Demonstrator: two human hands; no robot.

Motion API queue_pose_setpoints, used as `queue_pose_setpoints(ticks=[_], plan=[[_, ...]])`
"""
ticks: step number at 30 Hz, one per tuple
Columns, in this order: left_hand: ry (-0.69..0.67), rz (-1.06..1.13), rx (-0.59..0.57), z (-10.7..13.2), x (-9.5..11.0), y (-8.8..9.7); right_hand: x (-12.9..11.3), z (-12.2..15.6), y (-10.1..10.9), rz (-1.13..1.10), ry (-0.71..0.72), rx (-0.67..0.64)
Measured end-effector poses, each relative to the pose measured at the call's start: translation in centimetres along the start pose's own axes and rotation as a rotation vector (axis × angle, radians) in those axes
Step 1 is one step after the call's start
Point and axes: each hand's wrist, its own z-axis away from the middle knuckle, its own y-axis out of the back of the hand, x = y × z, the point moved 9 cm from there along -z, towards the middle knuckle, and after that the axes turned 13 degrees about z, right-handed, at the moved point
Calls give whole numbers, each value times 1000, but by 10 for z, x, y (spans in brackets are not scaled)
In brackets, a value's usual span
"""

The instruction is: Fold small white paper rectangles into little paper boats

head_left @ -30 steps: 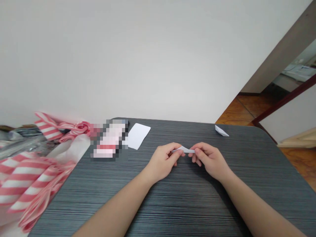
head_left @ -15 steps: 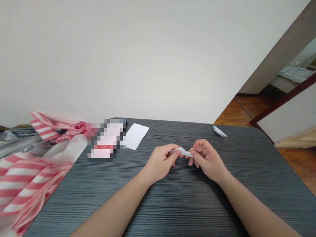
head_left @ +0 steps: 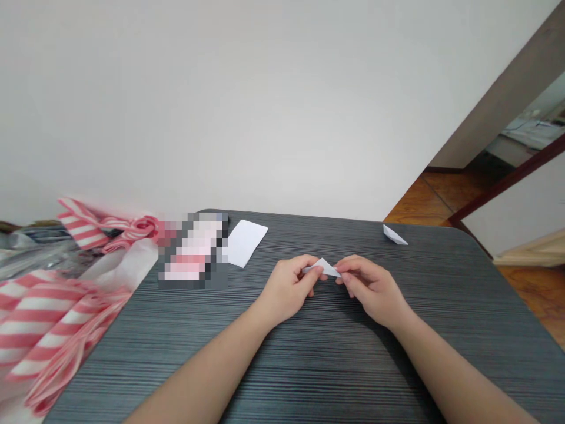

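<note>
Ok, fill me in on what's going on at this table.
A person is handling a small folded white paper over the dark table: the left hand pinches one end, the right hand the other. Another folded piece lies near the far edge, to the right. A flat white sheet lies to the left, beside a pixelated object.

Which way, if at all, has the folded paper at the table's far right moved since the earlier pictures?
No, it has not moved: the folded paper lies in the same place against the far edge of the table.
</note>
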Motion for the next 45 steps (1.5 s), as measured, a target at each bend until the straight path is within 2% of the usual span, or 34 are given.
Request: queue_pose_setpoints(ticks=[11,15,22,26,30,38,45], plan=[[-16,-8,-46,2,3,-3,3,-2,-4,-59,-66,-21],[-36,-34,-81,2,5,-6,11,-2,-7,-95,-124,-37],[-44,-62,-99,3,7,-8,21,-2,-8,-154,-205,12],[-36,-81,-85,3,4,-8,19,-2,-3,-54,-219,49],[-47,-69,-84,4,4,-7,15,-3,-3,27,-182,31],[-71,33,-29,5,4,-3,11,-2,1,60,-83,93],[-76,123,-35,3,-5,-4,-12,-3,8,222,90,115]])
